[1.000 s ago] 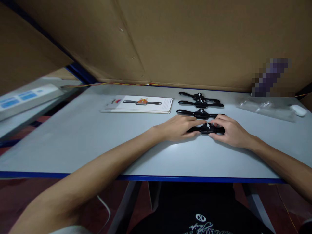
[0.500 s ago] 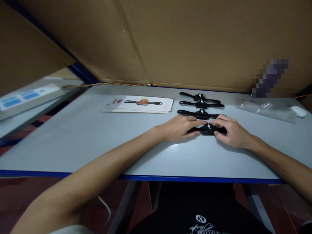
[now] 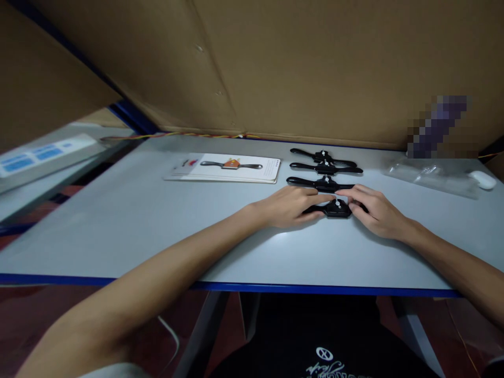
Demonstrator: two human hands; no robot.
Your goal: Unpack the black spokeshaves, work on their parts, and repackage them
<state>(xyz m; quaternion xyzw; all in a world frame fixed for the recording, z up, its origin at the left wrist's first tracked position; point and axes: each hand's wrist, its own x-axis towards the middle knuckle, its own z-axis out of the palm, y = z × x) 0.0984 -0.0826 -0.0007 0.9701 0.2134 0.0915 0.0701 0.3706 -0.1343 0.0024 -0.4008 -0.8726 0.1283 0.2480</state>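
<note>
A glossy black, metal-looking tool with two handles and a blocky middle lies flat on the grey worktop, right of centre and about midway between the front and back edges. Its handles point toward the worktop's left and right sides, roughly parallel to the front edge. A small silver fitting stands out on the middle. The left hand and right hand partly cover the handles.

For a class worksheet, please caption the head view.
Left hand and right hand at the nearest black tool, three similar tools behind, printed card farther left.
</note>
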